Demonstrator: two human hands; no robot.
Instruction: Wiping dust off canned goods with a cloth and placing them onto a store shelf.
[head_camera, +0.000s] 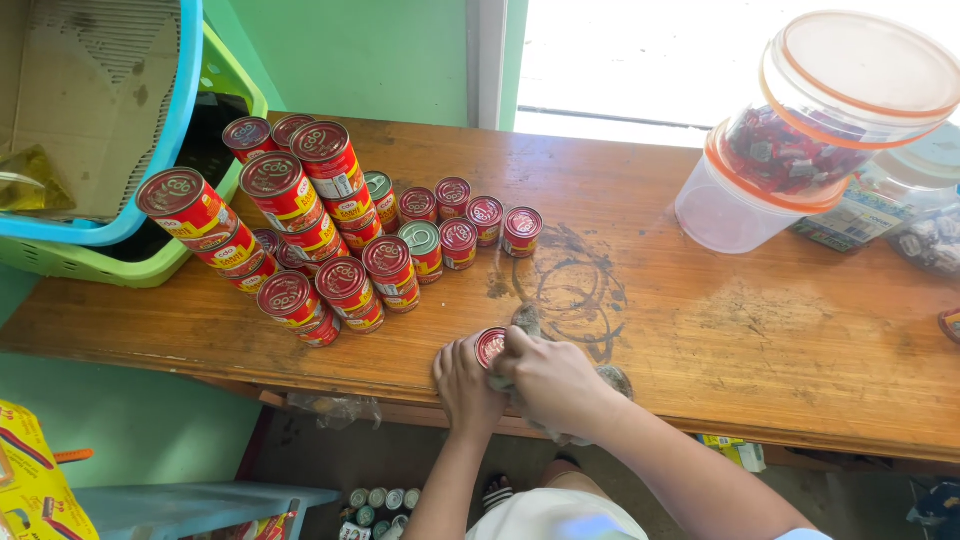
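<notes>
Your left hand (465, 385) wraps a small red can (490, 347) at the front edge of the wooden table (760, 330), fingers curled closed around its side. Your right hand (550, 380) sits just beside it, fingers bunched closed on a grey cloth (524, 320) pressed against the can's lid. The cloth pokes out above your right fingertips, and more of it shows past your right knuckles near the table edge. The can stands upright, lid up, between both sets of fingers, touching both hands. Just beyond your right fingertips are dark ring stains (570, 285) on the wood. Further out past your left fingers stands a stack of red cans (300, 215), piled two or three high, well apart from the held can. A short row of small cans (470, 225) runs off the stack's right side, straight out from your fingertips, a couple with greenish lids. Far left of your left fingers is a blue basket (175, 130) nested in a green basket (100, 262), with cardboard inside. Far right, past your right forearm, two clear plastic jars with orange rims (800, 150) are stacked, the top one tilted and holding wrapped sweets. Below the table edge, under your wrists, more small cans (380, 505) sit on the floor.
</notes>
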